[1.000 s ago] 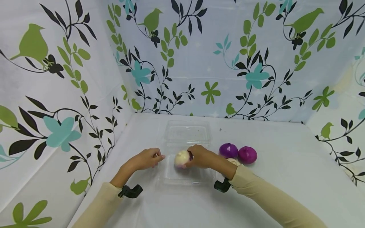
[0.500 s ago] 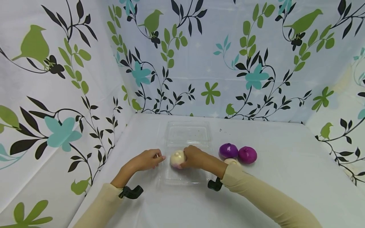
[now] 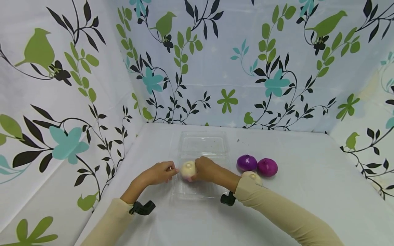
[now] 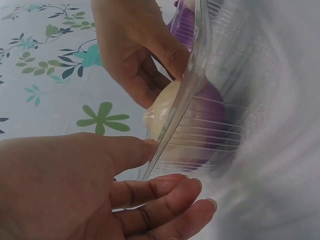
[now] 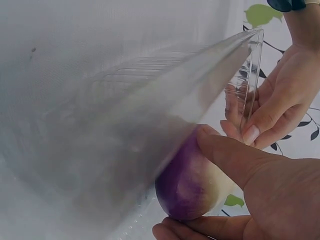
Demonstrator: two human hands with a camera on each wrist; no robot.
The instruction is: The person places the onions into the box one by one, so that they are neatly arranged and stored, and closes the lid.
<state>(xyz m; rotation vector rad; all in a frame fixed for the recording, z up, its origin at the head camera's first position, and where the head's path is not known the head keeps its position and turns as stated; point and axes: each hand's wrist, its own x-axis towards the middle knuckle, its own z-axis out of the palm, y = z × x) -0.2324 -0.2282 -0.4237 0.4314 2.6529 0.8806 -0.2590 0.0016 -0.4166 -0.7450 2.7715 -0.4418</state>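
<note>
My right hand (image 3: pixel 205 169) grips a cream-and-purple turnip (image 3: pixel 188 170) inside the left part of the clear plastic clamshell container (image 3: pixel 197 194), its pale nubbed side up. In the right wrist view, thumb and fingers lie on either side of the turnip (image 5: pixel 185 185). My left hand (image 3: pixel 160 172) pinches the container's left rim; the left wrist view has the thumb inside the wall (image 4: pixel 182 110) and the fingers outside. Through that wall the turnip's purple underside (image 4: pixel 212 107) shows, close against it.
Right of the container sit two shiny purple round vegetables (image 3: pixel 247 163) (image 3: pixel 267 167) and a cream one (image 3: pixel 253 176), partly hidden by my right sleeve. The container's lid (image 3: pixel 203 143) lies open behind its base. Patterned cloth (image 3: pixel 227 68) walls the white table at the back and sides.
My right hand has moved left with the turnip, bringing it near the container's left wall. More of the cream vegetable beside my sleeve shows now. The left hand stays at the rim.
</note>
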